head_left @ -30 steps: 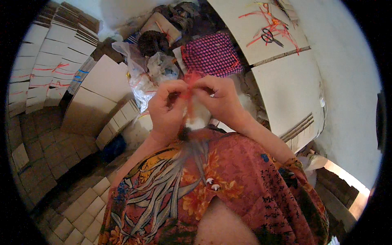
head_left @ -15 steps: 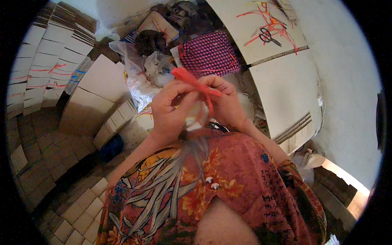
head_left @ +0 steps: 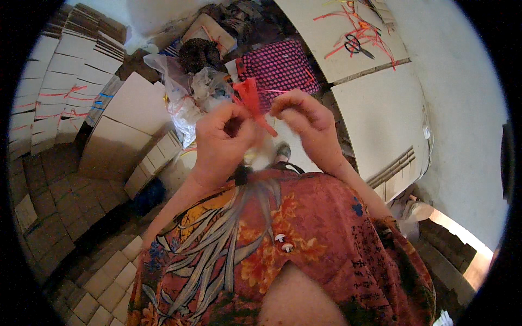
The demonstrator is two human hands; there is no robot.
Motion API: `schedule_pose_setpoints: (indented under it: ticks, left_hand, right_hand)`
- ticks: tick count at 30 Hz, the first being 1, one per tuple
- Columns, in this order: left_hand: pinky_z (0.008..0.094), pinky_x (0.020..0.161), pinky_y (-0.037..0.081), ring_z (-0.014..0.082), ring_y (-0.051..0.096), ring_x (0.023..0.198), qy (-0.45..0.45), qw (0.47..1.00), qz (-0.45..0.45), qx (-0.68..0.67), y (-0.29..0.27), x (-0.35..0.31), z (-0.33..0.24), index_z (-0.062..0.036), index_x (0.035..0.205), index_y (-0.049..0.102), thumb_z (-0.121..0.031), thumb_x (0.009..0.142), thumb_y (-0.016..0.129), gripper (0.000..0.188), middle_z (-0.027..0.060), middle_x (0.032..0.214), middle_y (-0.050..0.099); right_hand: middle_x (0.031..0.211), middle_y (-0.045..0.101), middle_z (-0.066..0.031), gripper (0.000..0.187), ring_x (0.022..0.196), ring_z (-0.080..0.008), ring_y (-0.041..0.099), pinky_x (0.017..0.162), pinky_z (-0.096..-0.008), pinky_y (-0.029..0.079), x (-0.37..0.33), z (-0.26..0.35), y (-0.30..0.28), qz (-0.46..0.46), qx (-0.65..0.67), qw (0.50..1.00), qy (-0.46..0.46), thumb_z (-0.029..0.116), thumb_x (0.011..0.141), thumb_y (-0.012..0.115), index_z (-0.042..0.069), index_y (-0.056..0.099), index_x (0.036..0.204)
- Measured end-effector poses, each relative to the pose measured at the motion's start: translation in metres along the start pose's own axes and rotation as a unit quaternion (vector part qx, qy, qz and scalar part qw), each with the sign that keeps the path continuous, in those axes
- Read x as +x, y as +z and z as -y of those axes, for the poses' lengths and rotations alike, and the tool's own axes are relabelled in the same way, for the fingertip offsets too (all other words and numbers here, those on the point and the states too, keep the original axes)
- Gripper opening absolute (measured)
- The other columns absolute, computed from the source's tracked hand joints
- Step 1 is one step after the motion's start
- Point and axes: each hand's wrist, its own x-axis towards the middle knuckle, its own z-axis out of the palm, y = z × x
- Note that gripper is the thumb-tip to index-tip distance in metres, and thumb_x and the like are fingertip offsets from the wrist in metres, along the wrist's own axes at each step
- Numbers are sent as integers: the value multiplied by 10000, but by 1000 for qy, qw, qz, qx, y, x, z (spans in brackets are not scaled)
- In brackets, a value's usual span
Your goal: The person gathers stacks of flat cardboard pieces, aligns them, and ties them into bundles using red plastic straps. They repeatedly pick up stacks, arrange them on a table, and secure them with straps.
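My left hand point(head_left: 224, 136) is closed, thumb against curled fingers, with a crumpled red plastic ribbon point(head_left: 250, 99) at its fingertips. Part of the ribbon stands up above the hand and one end hangs down to the right. Across a small gap, my right hand point(head_left: 309, 126) has its fingers curled in toward the thumb, slightly blurred. Whether a thin strand lies between those fingers I cannot make out. Below the hands, a pale blurred shape point(head_left: 260, 156) is partly covered by the left hand.
Ahead lie a pink-and-black patterned cloth point(head_left: 280, 65) and clear plastic bags point(head_left: 182, 106). Black scissors point(head_left: 359, 47) and loose red strips point(head_left: 340, 19) rest on a pale board stack point(head_left: 375, 108) at right. Stacked pale boxes point(head_left: 130, 106) and tied cardboard bundles point(head_left: 70, 68) stand at left.
My hands have moved apart; the right hand has drawn off to the right, away from the red ribbon. The ribbon now stands more upright by my left hand.
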Motion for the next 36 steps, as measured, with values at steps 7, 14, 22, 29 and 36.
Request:
schedule_pose_setpoints:
  ticks: [7,14,22,29,36]
  left_hand:
    - [188,521,426,50,538,577,-87,987,53,-128,4,1,-1,-7,784,567,-15,789,567,10,2,676,579]
    - [188,535,431,57,550,605,-159,962,2,-222,5,-2,10,0,798,578,-27,800,568,29,11,730,584]
    - [236,552,454,118,567,648,140,987,11,80,7,-7,8,7,844,588,3,760,591,84,69,774,555]
    - [215,629,454,109,550,715,101,990,72,65,9,-6,13,10,829,575,17,776,567,54,63,866,552]
    - [198,642,433,79,528,762,3,986,98,-138,14,-8,22,13,864,560,12,777,550,87,27,870,532]
  right_hand:
    - [801,597,-27,91,713,-96,567,668,-235,459,-10,-6,-2,26,-42,998,46,-19,789,550,-18,574,878]
    - [774,609,-56,77,687,-125,594,646,-255,497,-16,-14,-4,14,235,958,162,9,807,525,-8,569,869]
    - [778,595,-63,89,688,-130,586,648,-252,490,-19,-17,-2,-10,247,956,160,6,808,515,-2,563,884]
    - [736,569,-48,93,671,-127,568,637,-246,477,-20,-15,-1,34,253,953,164,58,826,518,-4,556,884]
    - [760,600,-16,179,663,-99,563,606,-234,470,-13,2,6,-1,276,897,344,183,864,533,26,586,934]
